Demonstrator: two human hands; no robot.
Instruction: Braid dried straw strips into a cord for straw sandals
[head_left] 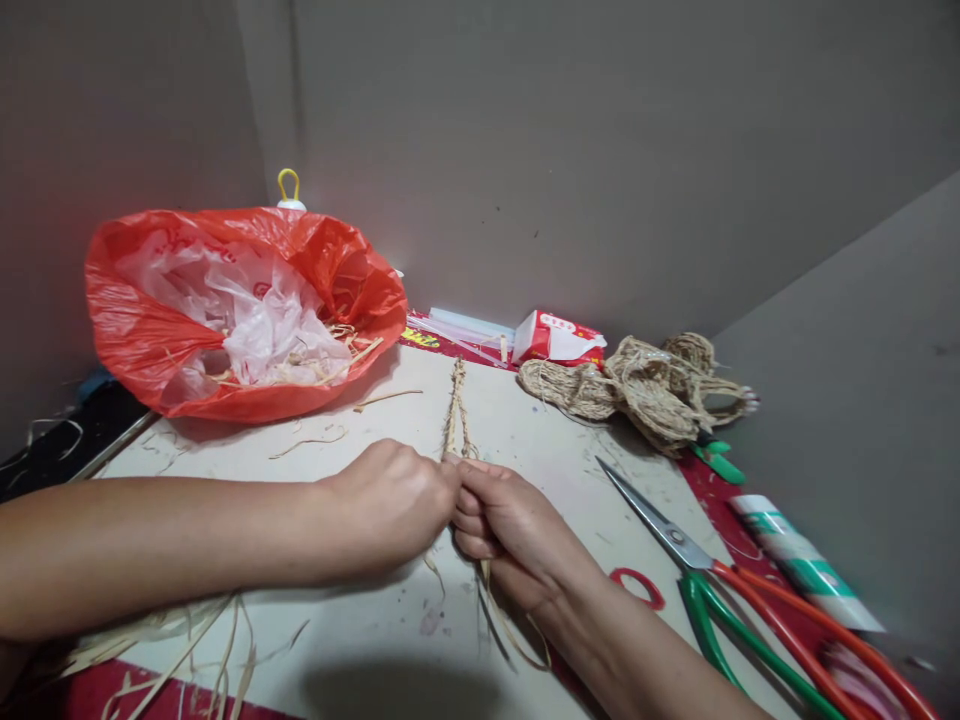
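A thin braided straw cord [454, 410] runs back from my fingers over the pale board [360, 640], doubled into a narrow loop at its far end. My left hand [394, 500] is closed in a fist at the cord's near end, knuckles up, and its fingertips are hidden. Touching it, my right hand [517, 530] pinches the cord between thumb and curled fingers. Loose straw strands [517, 630] hang out below my right hand. More straw strips [225, 650] lie under and in front of my left forearm.
A red plastic bag [150, 350] with straw scraps stands back left. Behind on the right are a tissue pack [536, 340] and coiled straw rope [652, 390]. Large open scissors [675, 540], a red ring [637, 588] and a green-white roll [806, 565] lie right.
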